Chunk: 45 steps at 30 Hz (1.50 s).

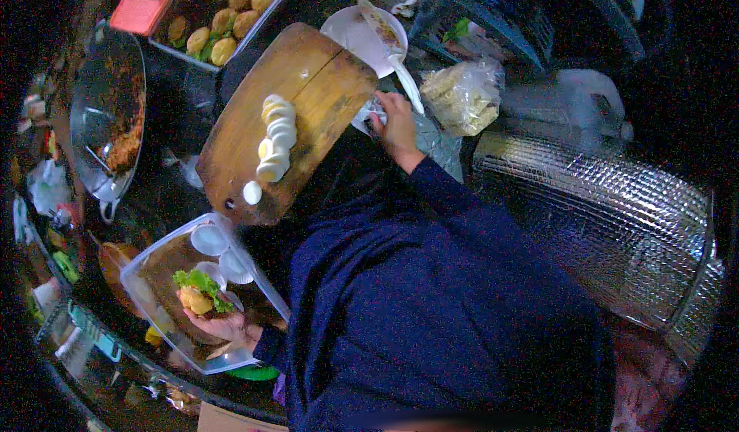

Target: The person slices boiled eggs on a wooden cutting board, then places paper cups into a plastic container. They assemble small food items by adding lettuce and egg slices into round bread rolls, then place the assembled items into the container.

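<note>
My left hand [223,326] holds a small golden bun [196,300] with green lettuce [202,282] sticking out, above a clear plastic bin [154,320]. Round white lids or cups lie in that bin. Over at the right edge of a wooden cutting board [323,86], my right hand [398,130] has its fingers curled on crinkled clear plastic [371,112]; the fingertips are partly hidden. A row of sliced boiled egg [279,136] rests on the board, with one white egg end [252,193] apart from it.
A tray of several filled buns [245,1] stands at the back left, near a metal pan [108,124] of reddish-brown filling. Beyond the board sit a white plate [346,28] with a utensil and a bag of pale food [462,97]. A silver insulated bag [593,209] lies right.
</note>
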### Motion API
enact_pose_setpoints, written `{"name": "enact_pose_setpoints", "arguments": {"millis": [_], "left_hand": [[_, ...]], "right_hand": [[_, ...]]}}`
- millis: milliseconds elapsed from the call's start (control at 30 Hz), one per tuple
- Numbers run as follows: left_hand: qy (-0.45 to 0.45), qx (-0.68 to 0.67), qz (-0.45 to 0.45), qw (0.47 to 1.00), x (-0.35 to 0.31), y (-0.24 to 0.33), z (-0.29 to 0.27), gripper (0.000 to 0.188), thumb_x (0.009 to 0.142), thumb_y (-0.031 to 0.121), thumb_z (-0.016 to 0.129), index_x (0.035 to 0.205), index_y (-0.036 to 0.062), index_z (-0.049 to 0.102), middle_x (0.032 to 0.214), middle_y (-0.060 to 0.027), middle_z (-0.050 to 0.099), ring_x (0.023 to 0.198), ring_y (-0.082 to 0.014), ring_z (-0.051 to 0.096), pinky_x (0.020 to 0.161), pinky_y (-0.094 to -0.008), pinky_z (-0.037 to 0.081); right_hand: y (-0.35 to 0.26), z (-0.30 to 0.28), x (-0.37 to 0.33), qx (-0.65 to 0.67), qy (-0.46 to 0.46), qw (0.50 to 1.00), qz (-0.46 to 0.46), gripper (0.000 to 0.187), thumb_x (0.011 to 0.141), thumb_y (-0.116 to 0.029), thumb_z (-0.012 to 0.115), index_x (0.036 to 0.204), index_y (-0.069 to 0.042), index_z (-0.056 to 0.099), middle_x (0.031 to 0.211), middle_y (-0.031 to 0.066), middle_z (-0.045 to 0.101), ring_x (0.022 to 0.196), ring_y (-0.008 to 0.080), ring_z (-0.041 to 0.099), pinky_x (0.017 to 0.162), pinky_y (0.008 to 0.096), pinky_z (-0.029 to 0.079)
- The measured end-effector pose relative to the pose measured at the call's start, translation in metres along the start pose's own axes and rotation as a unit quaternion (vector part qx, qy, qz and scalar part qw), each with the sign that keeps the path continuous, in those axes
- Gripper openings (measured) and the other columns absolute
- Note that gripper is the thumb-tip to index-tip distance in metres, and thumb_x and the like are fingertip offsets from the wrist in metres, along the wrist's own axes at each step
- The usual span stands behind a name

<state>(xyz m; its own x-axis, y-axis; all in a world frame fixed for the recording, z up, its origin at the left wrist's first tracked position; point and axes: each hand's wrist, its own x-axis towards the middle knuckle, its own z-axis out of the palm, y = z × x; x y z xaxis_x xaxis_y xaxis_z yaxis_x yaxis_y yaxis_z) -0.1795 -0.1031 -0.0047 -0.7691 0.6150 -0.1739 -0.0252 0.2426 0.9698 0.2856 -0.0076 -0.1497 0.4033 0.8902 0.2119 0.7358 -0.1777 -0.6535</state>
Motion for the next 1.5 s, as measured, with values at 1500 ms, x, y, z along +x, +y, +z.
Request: {"name": "enact_pose_setpoints", "arguments": {"millis": [1500], "left_hand": [[0.038, -0.162, 0.025, 0.986, -0.038, 0.043, 0.032, 0.044, 0.094, 0.033, 0.046, 0.132, 0.0109, 0.048, 0.133, -0.0075, 0.050, 0.118, -0.0239, 0.052, 0.098, -0.0392, 0.044]], "right_hand": [[-0.036, 0.056, 0.062, 0.168, -0.018, 0.979, -0.112, 0.048, 0.084, -0.034, 0.062, 0.121, -0.007, 0.050, 0.108, 0.0127, 0.061, 0.091, 0.0319, 0.060, 0.079, 0.0407, 0.050]]}}
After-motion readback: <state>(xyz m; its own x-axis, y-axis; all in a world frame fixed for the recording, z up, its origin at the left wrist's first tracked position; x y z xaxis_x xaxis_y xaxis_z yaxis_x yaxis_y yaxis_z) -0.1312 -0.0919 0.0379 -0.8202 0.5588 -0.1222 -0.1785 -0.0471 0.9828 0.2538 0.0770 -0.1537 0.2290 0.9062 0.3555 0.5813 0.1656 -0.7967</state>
